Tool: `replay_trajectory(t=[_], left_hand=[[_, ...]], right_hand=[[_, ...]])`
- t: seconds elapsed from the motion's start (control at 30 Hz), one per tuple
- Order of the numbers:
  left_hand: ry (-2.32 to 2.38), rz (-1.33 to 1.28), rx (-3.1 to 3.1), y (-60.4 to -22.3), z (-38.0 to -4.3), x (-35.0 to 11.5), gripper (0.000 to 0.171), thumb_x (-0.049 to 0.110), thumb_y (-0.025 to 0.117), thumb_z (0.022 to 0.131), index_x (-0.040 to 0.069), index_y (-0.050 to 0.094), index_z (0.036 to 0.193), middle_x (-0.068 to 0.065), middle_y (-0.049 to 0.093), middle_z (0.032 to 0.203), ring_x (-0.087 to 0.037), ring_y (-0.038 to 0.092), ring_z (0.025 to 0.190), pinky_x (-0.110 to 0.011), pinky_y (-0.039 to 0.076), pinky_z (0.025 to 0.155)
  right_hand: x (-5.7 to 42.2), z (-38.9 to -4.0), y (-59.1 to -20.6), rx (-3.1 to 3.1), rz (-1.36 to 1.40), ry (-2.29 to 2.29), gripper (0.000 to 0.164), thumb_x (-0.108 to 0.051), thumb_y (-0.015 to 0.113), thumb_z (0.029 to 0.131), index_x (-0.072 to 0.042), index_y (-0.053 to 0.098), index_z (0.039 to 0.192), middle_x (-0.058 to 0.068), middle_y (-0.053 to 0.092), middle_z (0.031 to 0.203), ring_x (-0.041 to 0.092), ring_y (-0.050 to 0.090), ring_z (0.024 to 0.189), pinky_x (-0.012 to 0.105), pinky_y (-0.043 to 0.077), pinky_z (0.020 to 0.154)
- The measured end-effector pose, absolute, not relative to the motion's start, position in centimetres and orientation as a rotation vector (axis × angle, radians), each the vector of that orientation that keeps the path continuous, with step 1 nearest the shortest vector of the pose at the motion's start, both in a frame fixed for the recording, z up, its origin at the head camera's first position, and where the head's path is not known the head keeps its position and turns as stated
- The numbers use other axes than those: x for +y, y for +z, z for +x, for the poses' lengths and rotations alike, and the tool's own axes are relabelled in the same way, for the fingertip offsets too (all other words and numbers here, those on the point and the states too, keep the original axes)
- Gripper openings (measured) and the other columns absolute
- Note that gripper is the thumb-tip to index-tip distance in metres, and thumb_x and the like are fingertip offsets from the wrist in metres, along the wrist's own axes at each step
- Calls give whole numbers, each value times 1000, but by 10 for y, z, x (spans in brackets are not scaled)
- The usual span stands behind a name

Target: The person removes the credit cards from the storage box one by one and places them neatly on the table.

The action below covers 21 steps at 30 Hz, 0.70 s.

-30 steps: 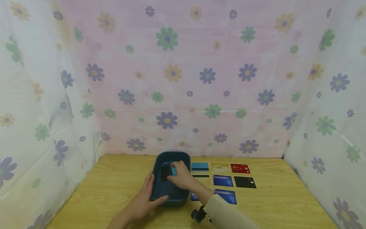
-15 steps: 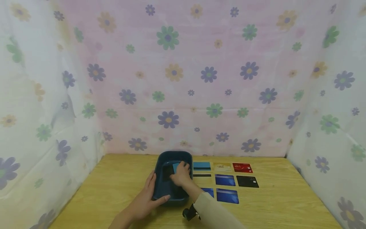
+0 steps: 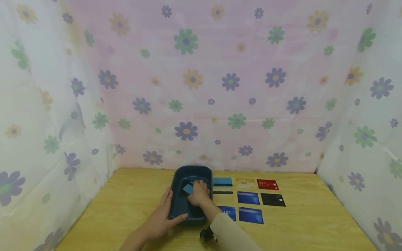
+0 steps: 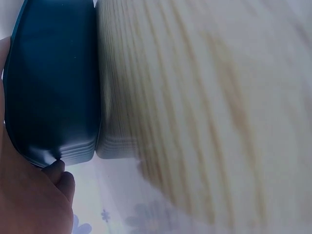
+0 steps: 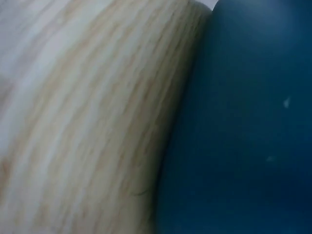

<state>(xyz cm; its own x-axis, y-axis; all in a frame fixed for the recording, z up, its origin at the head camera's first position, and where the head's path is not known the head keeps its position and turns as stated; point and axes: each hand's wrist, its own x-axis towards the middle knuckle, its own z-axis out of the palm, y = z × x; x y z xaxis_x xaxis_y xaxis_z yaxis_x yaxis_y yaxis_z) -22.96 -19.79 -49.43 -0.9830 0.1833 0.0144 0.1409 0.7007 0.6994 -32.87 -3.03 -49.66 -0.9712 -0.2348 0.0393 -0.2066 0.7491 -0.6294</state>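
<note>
A dark blue plastic tub (image 3: 180, 209) stands on the table in the head view. My left hand (image 3: 158, 218) holds its near left corner, fingers along the left wall and thumb over the near rim. The left wrist view shows that hand (image 4: 36, 195) at the tub's wall (image 4: 53, 83). Inside the tub, my right hand (image 3: 199, 194) pinches a light blue card (image 3: 188, 189), which lies at a slant; its fingertips are partly hidden. A dark card under it is hard to make out. The right wrist view shows only the tub's outer wall (image 5: 239, 122) and the table.
Right of the tub, several cards lie in rows: a light blue striped card (image 3: 222, 182), a gold card (image 3: 245, 183), a red VIP card (image 3: 267, 184), a black card (image 3: 273, 199) and blue cards (image 3: 251, 215). Flowered curtains (image 3: 201, 87) enclose the wooden table (image 3: 301, 223).
My right hand has turned and shifted slightly right inside the tub, and the light blue card now lies at a slant. My left hand stays on the tub. The view has shifted slightly.
</note>
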Motion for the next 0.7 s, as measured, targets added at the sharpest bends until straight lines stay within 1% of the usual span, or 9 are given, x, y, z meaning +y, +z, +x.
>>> replay_trajectory(t=[0.1, 0.23, 0.33, 0.4, 0.47, 0.5, 0.6, 0.7], left_hand=[[1163, 271, 2839, -495, -229, -198, 115, 64, 66, 91, 2, 3, 164, -15, -7, 171, -47, 22, 151, -65, 31, 113], [1169, 269, 2838, -494, -228, -198, 114, 64, 66, 92, 2, 3, 164, -14, -7, 171, -47, 23, 150, -65, 32, 113], [1161, 273, 2844, -493, -228, -198, 114, 64, 66, 92, 2, 4, 164, -14, -8, 171, -47, 23, 150, -65, 32, 113], [1156, 277, 2846, -494, -228, -198, 114, 64, 66, 92, 2, 4, 164, -14, -7, 171, -47, 23, 150, -65, 32, 113], [1157, 277, 2845, -494, -227, -198, 114, 64, 66, 92, 2, 3, 164, -15, -7, 171, -48, 24, 150, -65, 32, 113], [1158, 277, 2844, -494, -227, -199, 114, 64, 66, 92, 2, 3, 164, -15, -7, 171, -48, 24, 150, -65, 32, 113], [1161, 271, 2841, -494, -228, -199, 114, 64, 66, 92, 3, 3, 164, -15, -6, 171, -47, 25, 150, -65, 33, 112], [1162, 265, 2840, -492, -228, -198, 114, 64, 66, 92, 3, 3, 164, -14, -7, 172, -48, 27, 149, -65, 34, 111]], right_hand=[[-30, -326, -495, 2934, -374, -1012, 59, -10, 79, 84, 7, 56, 135, 27, 49, 139, 44, 43, 131, 62, 37, 107], [-31, -320, -488, 3030, -350, -933, 65, -18, 83, 85, 15, 55, 133, 32, 47, 133, 48, 45, 124, 60, 41, 105], [-32, -317, -485, 3080, -318, -895, 64, -23, 86, 83, 20, 58, 122, 34, 47, 125, 47, 48, 114, 55, 46, 99], [-32, -316, -485, 3083, -310, -905, 59, -23, 87, 82, 20, 62, 113, 33, 48, 121, 46, 49, 110, 54, 47, 96], [-32, -316, -485, 3068, -312, -931, 50, -20, 87, 82, 18, 64, 105, 32, 48, 118, 45, 49, 107, 54, 48, 94], [-32, -316, -485, 3059, -314, -942, 47, -19, 86, 82, 17, 65, 104, 31, 49, 117, 45, 48, 107, 54, 48, 94], [-31, -318, -487, 3027, -310, -952, 46, -18, 86, 82, 15, 65, 106, 29, 49, 117, 44, 49, 107, 57, 47, 94], [-31, -321, -487, 3003, -311, -937, 54, -21, 85, 84, 15, 61, 116, 29, 50, 120, 44, 48, 109, 59, 45, 95]])
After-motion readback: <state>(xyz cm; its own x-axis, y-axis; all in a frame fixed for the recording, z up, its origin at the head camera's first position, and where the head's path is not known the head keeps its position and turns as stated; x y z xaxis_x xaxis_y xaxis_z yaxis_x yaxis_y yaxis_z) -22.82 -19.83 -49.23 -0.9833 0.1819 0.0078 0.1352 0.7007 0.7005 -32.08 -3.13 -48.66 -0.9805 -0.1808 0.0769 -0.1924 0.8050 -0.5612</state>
